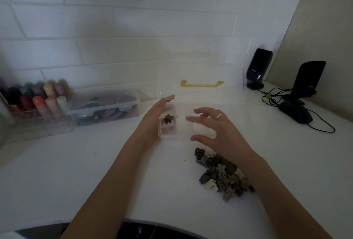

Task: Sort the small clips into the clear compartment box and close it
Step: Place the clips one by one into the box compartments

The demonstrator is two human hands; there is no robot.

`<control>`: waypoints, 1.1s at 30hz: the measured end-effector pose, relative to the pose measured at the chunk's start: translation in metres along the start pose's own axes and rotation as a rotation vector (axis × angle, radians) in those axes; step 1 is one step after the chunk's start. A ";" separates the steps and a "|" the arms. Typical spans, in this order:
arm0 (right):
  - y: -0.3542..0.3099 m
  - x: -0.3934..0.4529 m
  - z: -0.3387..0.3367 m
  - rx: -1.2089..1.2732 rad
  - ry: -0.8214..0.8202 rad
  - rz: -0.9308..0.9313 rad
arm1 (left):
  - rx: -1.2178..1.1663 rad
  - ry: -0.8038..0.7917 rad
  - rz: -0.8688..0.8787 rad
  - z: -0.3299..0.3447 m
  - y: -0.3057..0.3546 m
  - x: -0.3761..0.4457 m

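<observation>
The small clear compartment box lies open on the white table at mid-frame. One dark flower-shaped clip sits in its left middle compartment. My left hand rests flat against the box's left side, fingers straight. Over the right half of the box hovers my right hand, fingers spread, a ring on one finger, nothing in it. A pile of several small brown, grey and cream clips lies on the table just in front of and under my right wrist.
A clear case of coloured discs and a rack of coloured tubes stand at the left. A big clear box with a yellow handle is behind. Two black stands and a mouse with cables sit right.
</observation>
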State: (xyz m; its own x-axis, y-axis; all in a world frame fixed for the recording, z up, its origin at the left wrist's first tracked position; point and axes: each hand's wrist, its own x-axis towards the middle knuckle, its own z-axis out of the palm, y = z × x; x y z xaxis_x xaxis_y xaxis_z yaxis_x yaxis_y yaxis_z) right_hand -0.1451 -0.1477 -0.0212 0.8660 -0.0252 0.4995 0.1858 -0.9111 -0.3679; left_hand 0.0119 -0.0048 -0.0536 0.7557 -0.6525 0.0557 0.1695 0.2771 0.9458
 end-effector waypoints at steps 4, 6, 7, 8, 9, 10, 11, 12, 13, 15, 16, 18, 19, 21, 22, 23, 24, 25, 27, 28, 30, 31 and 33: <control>-0.005 -0.010 -0.028 0.098 0.078 0.043 | 0.058 0.029 0.024 -0.004 0.001 0.005; -0.005 -0.013 -0.030 0.112 -0.044 0.096 | 0.066 0.039 0.029 -0.005 0.000 0.008; -0.005 -0.013 -0.029 0.072 -0.108 0.113 | 0.076 0.041 0.032 -0.004 -0.001 0.009; -0.005 -0.013 -0.027 0.004 -0.172 0.123 | 0.080 0.039 0.032 -0.004 -0.002 0.010; -0.005 -0.012 -0.024 -0.078 -0.235 0.134 | 0.080 0.037 0.033 -0.003 -0.002 0.011; -0.006 -0.012 -0.021 -0.166 -0.294 0.145 | 0.079 0.031 0.035 -0.003 -0.003 0.011; -0.007 -0.011 -0.019 -0.248 -0.349 0.160 | 0.082 0.030 0.035 -0.003 -0.004 0.011; -0.007 -0.011 -0.017 -0.303 -0.390 0.173 | 0.084 0.031 0.036 -0.003 -0.004 0.012; -0.007 -0.010 -0.015 -0.323 -0.416 0.184 | 0.086 0.036 0.037 -0.001 -0.004 0.012; -0.007 -0.010 -0.013 -0.297 -0.431 0.192 | 0.075 0.038 0.032 0.001 -0.004 0.013; -0.007 -0.010 -0.013 -0.267 -0.433 0.193 | 0.066 0.043 0.024 0.000 -0.005 0.013; -0.007 -0.010 -0.012 -0.195 -0.417 0.185 | 0.051 0.043 0.017 0.000 -0.006 0.013; -0.007 -0.010 -0.011 -0.155 -0.392 0.175 | 0.044 0.034 0.025 0.001 -0.006 0.012; -0.006 -0.012 -0.009 -0.068 -0.314 0.150 | 0.038 0.033 0.038 0.002 -0.005 0.011; -0.005 -0.012 -0.008 -0.036 -0.270 0.136 | 0.037 0.048 0.034 0.003 -0.004 0.011; -0.005 -0.013 -0.008 -0.018 -0.220 0.122 | 0.038 0.061 0.026 0.004 -0.003 0.010; -0.005 -0.013 -0.007 -0.005 -0.157 0.109 | 0.039 0.064 0.018 0.005 -0.002 0.010; -0.006 -0.013 -0.007 0.009 -0.080 0.099 | 0.046 0.062 0.012 0.005 -0.003 0.010; -0.008 -0.012 -0.006 0.030 0.093 0.091 | 0.062 0.064 0.038 0.006 -0.004 0.009; -0.009 -0.010 -0.004 0.022 0.161 0.094 | 0.067 0.067 0.062 0.006 -0.004 0.008; -0.011 -0.007 0.003 -0.068 0.193 0.098 | 0.073 0.063 0.069 0.009 -0.005 0.006; -0.012 -0.006 0.007 -0.132 0.174 0.095 | 0.076 0.048 0.069 0.010 -0.005 0.005; -0.012 -0.007 0.012 -0.196 0.147 0.097 | 0.085 0.042 0.065 0.011 -0.004 0.004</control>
State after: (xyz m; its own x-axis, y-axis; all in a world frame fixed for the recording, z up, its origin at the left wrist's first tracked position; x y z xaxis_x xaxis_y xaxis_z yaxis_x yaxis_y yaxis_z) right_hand -0.1474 -0.1314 -0.0295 0.7958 -0.1624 0.5834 -0.0005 -0.9636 -0.2674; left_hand 0.0072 -0.0160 -0.0540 0.7897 -0.6043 0.1060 0.0661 0.2555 0.9645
